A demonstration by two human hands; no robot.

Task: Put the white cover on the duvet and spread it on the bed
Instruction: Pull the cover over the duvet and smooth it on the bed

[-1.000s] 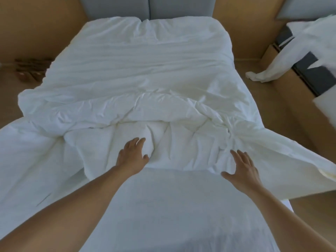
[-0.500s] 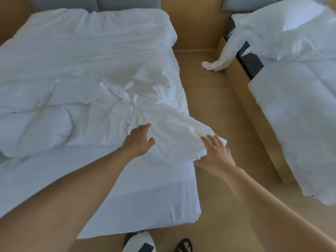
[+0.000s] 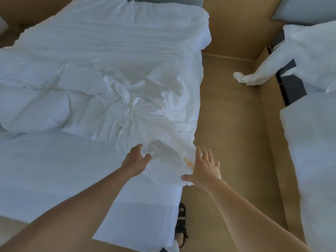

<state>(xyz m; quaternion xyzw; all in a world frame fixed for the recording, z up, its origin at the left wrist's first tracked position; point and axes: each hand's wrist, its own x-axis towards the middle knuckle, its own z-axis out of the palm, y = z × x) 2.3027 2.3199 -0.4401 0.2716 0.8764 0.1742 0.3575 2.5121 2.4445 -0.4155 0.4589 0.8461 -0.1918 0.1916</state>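
Observation:
The white cover [image 3: 156,99] lies crumpled over the right half of the bed [image 3: 54,171], its near corner carrying small yellow marks [image 3: 188,163]. The puffy duvet [image 3: 36,108] bulges at the left under the white cloth. My left hand [image 3: 135,160] grips a fold of the cover near that corner, with cloth between thumb and fingers. My right hand [image 3: 204,168] is spread with straight fingers at the corner's edge, and its thumb touches the cloth from below.
A tan floor aisle [image 3: 236,142] runs between this bed and a second white bed [image 3: 312,160] at the right. A white cloth [image 3: 254,77] hangs off that bed onto the floor. My sandalled foot [image 3: 181,224] stands at the bed's near right corner.
The view has swung right toward the bed's right edge. Both hands moved from the middle of the cover to its right near corner, and my right hand has spread open there.

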